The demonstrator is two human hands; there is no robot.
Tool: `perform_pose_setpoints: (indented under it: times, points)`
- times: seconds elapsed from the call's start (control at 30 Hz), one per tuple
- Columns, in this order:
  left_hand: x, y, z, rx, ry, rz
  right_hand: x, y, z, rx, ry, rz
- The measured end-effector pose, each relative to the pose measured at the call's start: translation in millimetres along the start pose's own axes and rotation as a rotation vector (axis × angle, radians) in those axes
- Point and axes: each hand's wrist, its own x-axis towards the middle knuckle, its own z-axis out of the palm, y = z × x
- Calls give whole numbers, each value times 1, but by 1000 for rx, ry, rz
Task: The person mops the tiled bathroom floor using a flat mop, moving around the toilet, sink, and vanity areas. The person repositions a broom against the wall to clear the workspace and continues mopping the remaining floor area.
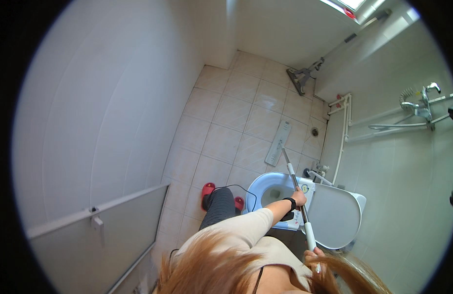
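A flat mop [290, 168] has its pole running from the upper grip down past my chest. My left hand [299, 196], with a black band on the wrist, is closed around the middle of the pole, above the toilet. Lower down, my right hand [315, 255] holds the white sleeve near the pole's end, partly hidden by hair. The long, pale mop head [278, 143] lies on the floor tiles beyond the toilet. A toilet with a blue seat cover [255, 191] stands beneath the pole, its lid [335, 216] raised.
A second mop [301, 79] leans in the far corner. A floor drain [314, 132], white pipes [344, 128] and a shower mixer [421, 108] are at the right. A frosted panel door [112, 228] stands at the left. My red slippers [208, 191] are beside the toilet.
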Motion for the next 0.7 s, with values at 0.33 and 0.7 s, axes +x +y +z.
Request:
perform_pose_setpoints:
  times: [0.33, 0.7]
  points:
    - [-7, 51, -72, 64, -246, -83, 33, 16, 90, 5, 104, -215]
    - [26, 187, -278, 303, 84, -52, 169, -34, 236, 279, -177, -76]
